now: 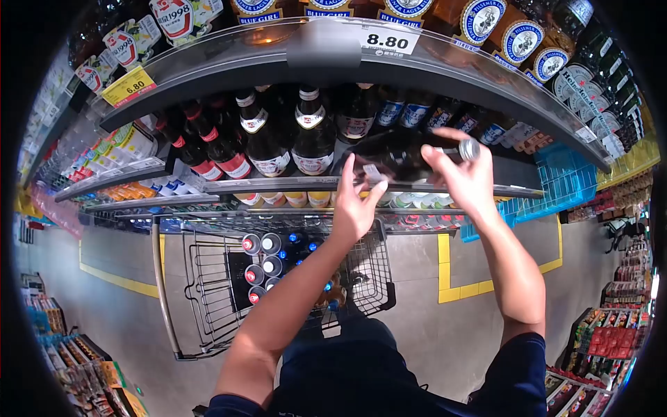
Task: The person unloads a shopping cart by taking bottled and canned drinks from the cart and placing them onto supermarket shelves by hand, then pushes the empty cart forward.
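A large dark bottle (pixel 399 156) is held sideways in front of the lower shelf, its capped neck pointing right. My right hand (pixel 462 167) is closed around its neck end. At the base end, my left hand (pixel 358 201) has its thumb and fingers pressed on the glass near a pale label. Just left of the bottle, upright dark bottles with white labels (pixel 313 132) stand on the shelf, and red-labelled bottles (pixel 226 149) stand farther left.
Below the shelf is a wire shopping cart (pixel 201 278) holding several cans (pixel 271 243) and blue-capped bottles. An upper shelf (pixel 333 62) overhangs the bottles. Blue wire baskets (pixel 570 181) are at the right. Yellow lines (pixel 445 267) mark the floor.
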A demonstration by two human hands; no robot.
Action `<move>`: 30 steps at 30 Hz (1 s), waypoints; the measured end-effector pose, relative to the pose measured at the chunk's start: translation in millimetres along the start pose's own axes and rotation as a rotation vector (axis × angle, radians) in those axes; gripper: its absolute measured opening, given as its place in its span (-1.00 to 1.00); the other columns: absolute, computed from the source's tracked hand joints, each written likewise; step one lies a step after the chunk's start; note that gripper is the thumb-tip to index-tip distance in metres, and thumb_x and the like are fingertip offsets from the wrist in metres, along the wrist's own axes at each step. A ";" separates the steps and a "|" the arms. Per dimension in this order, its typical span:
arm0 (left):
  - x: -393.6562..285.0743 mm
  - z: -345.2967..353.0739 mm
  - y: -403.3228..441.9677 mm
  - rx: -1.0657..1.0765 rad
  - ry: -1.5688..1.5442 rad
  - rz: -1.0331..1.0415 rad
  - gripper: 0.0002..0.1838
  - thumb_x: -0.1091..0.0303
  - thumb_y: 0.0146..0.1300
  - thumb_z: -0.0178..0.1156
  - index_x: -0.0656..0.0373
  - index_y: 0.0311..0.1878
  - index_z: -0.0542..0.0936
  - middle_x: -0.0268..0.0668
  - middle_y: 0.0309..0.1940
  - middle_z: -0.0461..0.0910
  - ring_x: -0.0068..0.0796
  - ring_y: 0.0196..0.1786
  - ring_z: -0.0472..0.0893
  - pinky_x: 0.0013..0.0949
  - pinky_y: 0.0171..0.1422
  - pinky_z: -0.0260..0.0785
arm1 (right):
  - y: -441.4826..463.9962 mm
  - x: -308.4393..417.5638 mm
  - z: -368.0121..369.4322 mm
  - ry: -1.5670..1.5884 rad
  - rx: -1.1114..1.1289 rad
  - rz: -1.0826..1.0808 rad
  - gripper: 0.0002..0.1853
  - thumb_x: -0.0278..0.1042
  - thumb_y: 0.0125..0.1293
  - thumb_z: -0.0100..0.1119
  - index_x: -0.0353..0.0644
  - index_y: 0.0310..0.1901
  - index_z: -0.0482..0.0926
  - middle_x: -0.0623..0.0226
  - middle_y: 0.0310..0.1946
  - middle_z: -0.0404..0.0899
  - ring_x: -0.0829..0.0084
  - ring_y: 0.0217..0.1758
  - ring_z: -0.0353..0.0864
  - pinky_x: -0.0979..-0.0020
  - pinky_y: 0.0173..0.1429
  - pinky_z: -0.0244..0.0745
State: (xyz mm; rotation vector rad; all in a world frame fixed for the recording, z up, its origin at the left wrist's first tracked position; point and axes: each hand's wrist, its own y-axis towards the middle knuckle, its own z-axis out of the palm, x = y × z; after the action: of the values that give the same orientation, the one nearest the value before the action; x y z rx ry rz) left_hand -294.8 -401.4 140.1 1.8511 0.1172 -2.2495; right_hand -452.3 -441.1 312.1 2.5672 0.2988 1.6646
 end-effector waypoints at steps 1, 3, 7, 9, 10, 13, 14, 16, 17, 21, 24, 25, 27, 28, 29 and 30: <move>2.5 2.8 7.5 -0.050 0.123 0.031 -0.09 0.30 0.31 0.37 0.35 0.54 0.01 0.09 0.27 0.34 -0.19 0.17 0.59 -0.24 0.30 0.46 | 15.3 -4.0 5.1 -0.030 -0.023 -0.051 -0.65 -0.26 0.18 0.47 -0.36 -0.13 0.68 0.34 -0.57 0.68 0.64 -0.59 0.63 0.55 -0.47 0.51; 2.6 6.5 17.0 -0.082 0.261 0.036 -0.07 0.23 0.31 0.38 0.38 0.53 0.02 0.12 0.29 0.30 -0.13 0.18 0.56 -0.21 0.33 0.43 | 38.8 -0.3 9.4 -0.133 0.063 -0.028 -0.68 -0.20 0.17 0.45 -0.35 -0.30 0.69 0.29 -0.59 0.68 0.56 -0.61 0.66 0.48 -0.46 0.54; 3.9 8.8 18.8 -0.119 0.498 -0.031 -0.02 0.13 0.27 0.39 0.48 0.50 0.03 0.17 0.29 0.27 0.00 0.25 0.45 -0.14 0.39 0.33 | 67.8 -0.1 28.4 -0.254 0.156 0.097 -0.58 -0.05 0.13 0.44 -0.34 -0.43 0.66 0.26 -0.63 0.65 0.47 -0.59 0.69 0.41 -0.39 0.57; 10.1 6.3 18.2 -0.132 0.506 -0.019 -0.02 0.15 0.23 0.40 0.55 0.47 0.06 0.25 0.29 0.26 0.10 0.31 0.40 -0.12 0.42 0.29 | 80.1 3.4 36.9 -0.306 0.206 0.088 -0.54 -0.03 0.13 0.45 -0.39 -0.42 0.64 0.26 -0.63 0.64 0.46 -0.60 0.68 0.42 -0.42 0.57; 15.9 2.5 18.3 -0.141 0.629 0.110 -0.03 0.16 0.22 0.41 0.58 0.45 0.08 0.28 0.30 0.25 0.15 0.32 0.38 -0.11 0.44 0.27 | 84.4 6.5 40.8 -0.362 0.251 0.083 -0.50 -0.02 0.12 0.47 -0.43 -0.42 0.61 0.26 -0.62 0.64 0.44 -0.61 0.68 0.43 -0.44 0.58; 20.8 -5.6 18.9 -0.122 0.611 0.164 -0.04 0.19 0.20 0.41 0.67 0.41 0.10 0.37 0.32 0.22 0.28 0.36 0.32 -0.07 0.47 0.22 | 93.0 23.3 52.2 -0.447 0.331 0.171 -0.45 0.03 0.11 0.47 -0.47 -0.40 0.60 0.20 -0.61 0.64 0.41 -0.60 0.69 0.40 -0.39 0.62; 20.8 -7.3 18.1 -0.114 0.620 0.146 -0.04 0.19 0.21 0.41 0.68 0.40 0.10 0.38 0.32 0.22 0.28 0.37 0.31 -0.06 0.48 0.21 | 94.8 25.5 56.4 -0.488 0.336 0.194 -0.39 0.07 0.11 0.46 -0.51 -0.31 0.59 0.17 -0.61 0.64 0.41 -0.60 0.70 0.40 -0.35 0.64; 19.8 -11.2 15.2 -0.091 0.737 0.176 -0.03 0.21 0.20 0.41 0.69 0.41 0.07 0.38 0.33 0.19 0.26 0.40 0.25 -0.06 0.51 0.17 | 102.5 10.0 65.1 -0.456 0.348 0.135 -0.37 0.07 0.12 0.46 -0.53 -0.25 0.57 0.16 -0.59 0.65 0.40 -0.60 0.70 0.40 -0.35 0.64; 20.3 -12.6 13.1 -0.097 0.739 0.170 -0.03 0.21 0.20 0.41 0.69 0.41 0.07 0.38 0.33 0.19 0.26 0.40 0.25 -0.06 0.51 0.17 | 106.2 2.9 70.0 -0.426 0.356 0.080 -0.34 0.08 0.12 0.45 -0.56 -0.19 0.56 0.14 -0.57 0.65 0.40 -0.61 0.69 0.39 -0.36 0.64; 17.3 -13.9 8.3 -0.095 0.779 0.130 0.00 0.22 0.20 0.41 0.64 0.44 0.03 0.35 0.38 0.13 0.26 0.40 0.23 -0.06 0.52 0.15 | 112.8 3.3 83.7 -0.519 0.409 0.101 -0.31 0.06 0.12 0.46 -0.56 -0.10 0.52 0.10 -0.50 0.68 0.37 -0.61 0.69 0.39 -0.41 0.63; 16.2 -15.8 6.4 -0.077 0.810 0.122 -0.01 0.24 0.20 0.40 0.59 0.45 0.01 0.30 0.40 0.11 0.24 0.41 0.23 -0.04 0.52 0.15 | 110.3 -3.4 87.0 -0.466 0.391 0.119 -0.31 0.02 0.11 0.48 -0.57 -0.08 0.51 0.05 -0.43 0.68 0.37 -0.62 0.68 0.38 -0.47 0.60; 16.0 -16.6 5.2 -0.077 0.812 0.126 -0.01 0.24 0.20 0.40 0.59 0.45 0.01 0.30 0.40 0.11 0.24 0.41 0.23 -0.04 0.52 0.15 | 110.2 -16.6 90.5 -0.485 0.271 -0.092 -0.32 0.00 0.12 0.49 -0.56 -0.06 0.51 0.05 -0.39 0.68 0.38 -0.59 0.68 0.37 -0.48 0.60; 13.7 -20.9 -3.1 -0.074 0.833 0.179 -0.08 0.26 0.22 0.39 0.43 0.49 0.09 0.23 0.44 0.12 0.19 0.46 0.19 -0.02 0.53 0.10 | 112.3 -27.1 87.0 -0.492 0.143 -0.308 -0.32 -0.01 0.12 0.49 -0.54 -0.03 0.51 0.04 -0.34 0.68 0.38 -0.56 0.69 0.37 -0.49 0.59; 7.6 -25.7 -11.3 -0.076 0.841 0.184 -0.08 0.26 0.22 0.39 0.43 0.49 0.09 0.23 0.44 0.12 0.19 0.46 0.19 -0.02 0.53 0.10 | 111.1 -24.5 83.1 -0.424 0.242 -0.282 -0.33 -0.01 0.12 0.50 -0.51 -0.01 0.51 0.04 -0.29 0.68 0.39 -0.54 0.69 0.37 -0.48 0.59; -0.1 -34.2 -24.5 -0.039 0.834 0.209 -0.11 0.27 0.21 0.39 0.37 0.49 0.12 0.19 0.45 0.13 0.17 0.46 0.20 -0.01 0.54 0.09 | 109.0 -23.8 78.9 -0.353 0.340 -0.255 -0.34 -0.02 0.12 0.51 -0.48 0.01 0.52 0.03 -0.23 0.68 0.40 -0.51 0.69 0.37 -0.48 0.58; -9.2 -44.9 -39.6 -0.001 0.830 0.232 -0.12 0.28 0.21 0.40 0.31 0.49 0.15 0.15 0.46 0.14 0.15 0.47 0.20 0.00 0.55 0.07 | 102.2 -31.7 73.8 -0.309 0.345 -0.236 -0.26 0.17 0.10 0.45 -0.33 0.11 0.57 -0.07 0.04 0.66 0.05 0.13 0.65 0.20 0.21 0.54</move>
State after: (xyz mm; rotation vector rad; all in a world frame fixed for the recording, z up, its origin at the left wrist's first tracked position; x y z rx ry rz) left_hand -259.1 -352.6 136.8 2.5138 0.0312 -1.2196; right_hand -384.9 -543.8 269.8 2.8335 0.8926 1.2032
